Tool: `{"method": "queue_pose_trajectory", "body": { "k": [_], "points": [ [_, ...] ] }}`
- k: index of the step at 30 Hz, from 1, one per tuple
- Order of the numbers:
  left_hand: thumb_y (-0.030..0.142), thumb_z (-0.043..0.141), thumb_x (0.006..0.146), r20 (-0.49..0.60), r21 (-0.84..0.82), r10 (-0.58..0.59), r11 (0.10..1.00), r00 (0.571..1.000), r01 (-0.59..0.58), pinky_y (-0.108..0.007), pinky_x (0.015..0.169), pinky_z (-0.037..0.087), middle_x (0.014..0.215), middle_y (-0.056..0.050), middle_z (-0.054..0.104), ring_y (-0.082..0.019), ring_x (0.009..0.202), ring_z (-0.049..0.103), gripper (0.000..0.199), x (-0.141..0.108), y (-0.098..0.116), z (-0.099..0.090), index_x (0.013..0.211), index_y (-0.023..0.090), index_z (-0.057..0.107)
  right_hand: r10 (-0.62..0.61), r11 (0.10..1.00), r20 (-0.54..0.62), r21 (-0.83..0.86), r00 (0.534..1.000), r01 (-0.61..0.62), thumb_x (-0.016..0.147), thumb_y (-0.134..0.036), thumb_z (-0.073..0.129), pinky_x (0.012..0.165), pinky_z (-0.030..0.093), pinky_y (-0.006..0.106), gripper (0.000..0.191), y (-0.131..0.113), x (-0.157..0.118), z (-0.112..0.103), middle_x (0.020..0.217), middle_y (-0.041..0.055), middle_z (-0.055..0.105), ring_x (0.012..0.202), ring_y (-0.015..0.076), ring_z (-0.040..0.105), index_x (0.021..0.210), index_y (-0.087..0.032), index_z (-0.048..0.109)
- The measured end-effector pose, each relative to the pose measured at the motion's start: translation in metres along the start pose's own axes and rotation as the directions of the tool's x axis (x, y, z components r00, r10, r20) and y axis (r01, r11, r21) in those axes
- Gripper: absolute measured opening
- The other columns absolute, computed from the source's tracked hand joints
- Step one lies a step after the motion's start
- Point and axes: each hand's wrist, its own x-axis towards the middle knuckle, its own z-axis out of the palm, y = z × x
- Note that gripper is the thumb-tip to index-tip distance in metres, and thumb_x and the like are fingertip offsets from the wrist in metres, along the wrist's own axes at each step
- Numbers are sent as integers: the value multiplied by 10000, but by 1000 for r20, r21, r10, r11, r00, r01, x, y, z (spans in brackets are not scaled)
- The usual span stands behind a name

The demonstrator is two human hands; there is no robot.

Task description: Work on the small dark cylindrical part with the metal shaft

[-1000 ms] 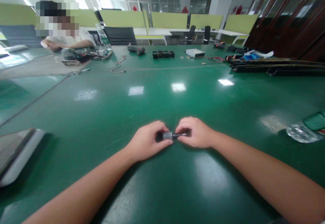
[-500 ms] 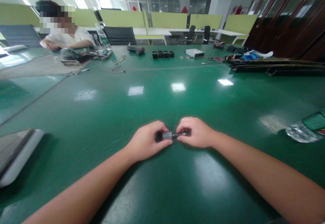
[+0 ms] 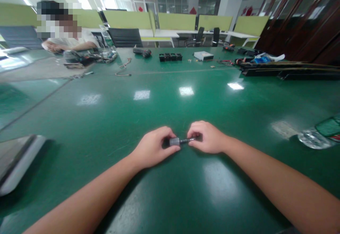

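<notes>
Near the middle of the green table [image 3: 170, 103], my left hand [image 3: 155, 147] grips a small grey cylinder [image 3: 174, 141] between thumb and fingers. A thin dark metallic shaft [image 3: 184, 141] sticks out of the cylinder to the right. The fingertips of my right hand [image 3: 205, 137] are pinched on the far end of that shaft. Part of the shaft and the cylinder's left end are hidden by my fingers. Both hands are low, close to the table top.
A clear plastic bottle [image 3: 316, 137] lies at the right edge, and a flat grey-edged object [image 3: 22, 156] is at the left. Black parts [image 3: 170, 57], a white box [image 3: 203, 55] and black bars [image 3: 289, 70] lie far back. A person [image 3: 71, 39] sits at the back left.
My right hand has shifted slightly to the right, and more of the thin shaft shows between the hands. My left hand has hardly moved.
</notes>
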Motion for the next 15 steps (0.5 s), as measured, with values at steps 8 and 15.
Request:
{"method": "queue_pose_trajectory", "body": {
  "k": [8,15],
  "points": [
    [465,676,831,1,-7,-3,1000,1000,3,-278,681,447,824,2,641,-153,684,565,284,0,2,-1,944,208,641,-4,1000,12,-8,1000,4,739,-170,725,733,426,286,88,1,-1,-3,736,-3,622,689,141,561,803,-174,665],
    [470,674,833,1,-21,0,1000,1000,0,-282,677,452,837,-3,651,-155,685,567,282,0,3,-2,934,209,642,3,1000,25,-21,1000,-2,741,-179,728,757,428,299,87,4,-2,-6,711,-14,610,671,137,559,794,-180,659]
  ]
}}
